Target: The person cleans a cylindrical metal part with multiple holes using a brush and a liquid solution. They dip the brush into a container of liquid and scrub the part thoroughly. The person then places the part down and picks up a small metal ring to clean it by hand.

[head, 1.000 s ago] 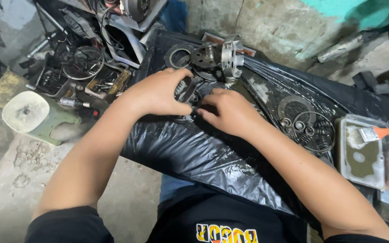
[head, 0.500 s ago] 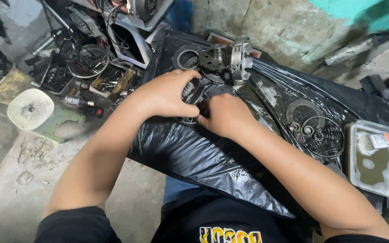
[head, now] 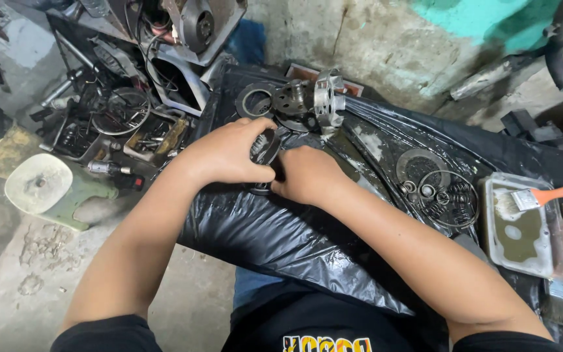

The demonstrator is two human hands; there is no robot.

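My left hand (head: 229, 151) grips a stack of dark ring-shaped clutch plates (head: 266, 147), held on edge over a black plastic sheet (head: 281, 228). My right hand (head: 307, 175) presses against the same stack from the right, its fingers curled and hidden behind it. A further dark part lies under the stack, mostly covered by my hands. Just beyond lie a flat ring plate (head: 255, 102), a round hub (head: 292, 98) and a silvery clutch basket (head: 328, 99).
To the right rest a round pressure plate (head: 422, 163), a thin ring with springs and washers (head: 449, 197), and a tray of murky liquid (head: 519, 228) with an orange-handled brush (head: 545, 194). Engine parts and boxes of scrap (head: 138, 98) crowd the left; a pale stool (head: 40, 184) stands on concrete.
Both hands have stayed on the plate stack, shifting it slightly; my right hand has drawn in closer to the left. The camera view has swung a little.
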